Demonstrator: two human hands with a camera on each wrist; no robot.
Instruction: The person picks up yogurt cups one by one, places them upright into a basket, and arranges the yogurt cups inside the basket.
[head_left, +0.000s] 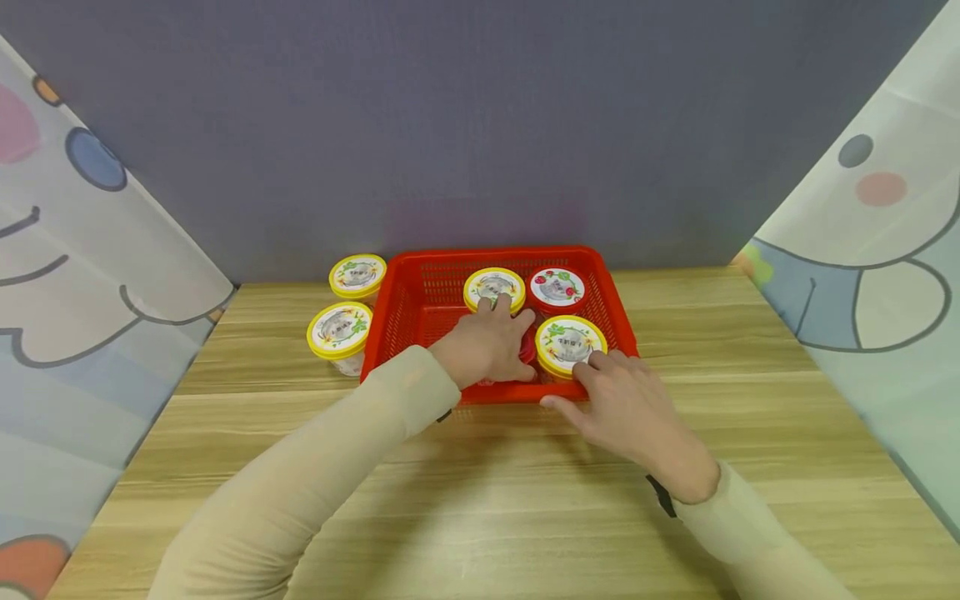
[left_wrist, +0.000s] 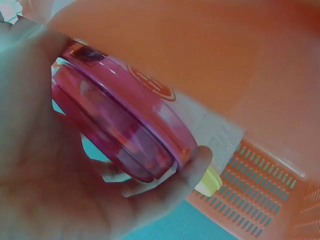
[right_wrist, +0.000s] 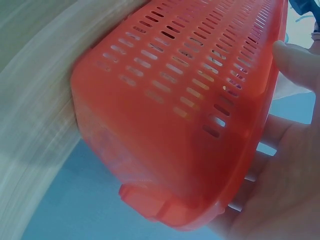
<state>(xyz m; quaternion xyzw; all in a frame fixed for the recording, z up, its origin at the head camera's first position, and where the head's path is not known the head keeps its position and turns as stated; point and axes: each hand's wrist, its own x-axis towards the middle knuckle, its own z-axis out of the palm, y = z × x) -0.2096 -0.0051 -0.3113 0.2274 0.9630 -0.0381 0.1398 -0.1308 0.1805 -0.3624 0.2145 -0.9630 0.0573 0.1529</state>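
My left hand [head_left: 491,342] reaches over the front of a red plastic basket [head_left: 420,398]. In the left wrist view its thumb and fingers curl round a tub with a red lid [left_wrist: 167,125]; the hand hides most of that tub in the head view. My right hand [head_left: 630,408] grips the basket's front rim near the right corner, thumb outside and fingers over the edge. Those fingertips lie right at a yellow-lidded tub [head_left: 572,340] inside. Behind it sit another red-lidded tub [head_left: 558,288] and a yellow-lidded tub [head_left: 493,285].
Two more yellow-lidded tubs, one farther back [head_left: 357,273] and one nearer [head_left: 339,330], stand on the wooden table [head_left: 480,517] left of the basket. A grey panel [head_left: 480,125] rises behind it. Cartoon-printed sheets flank both sides.
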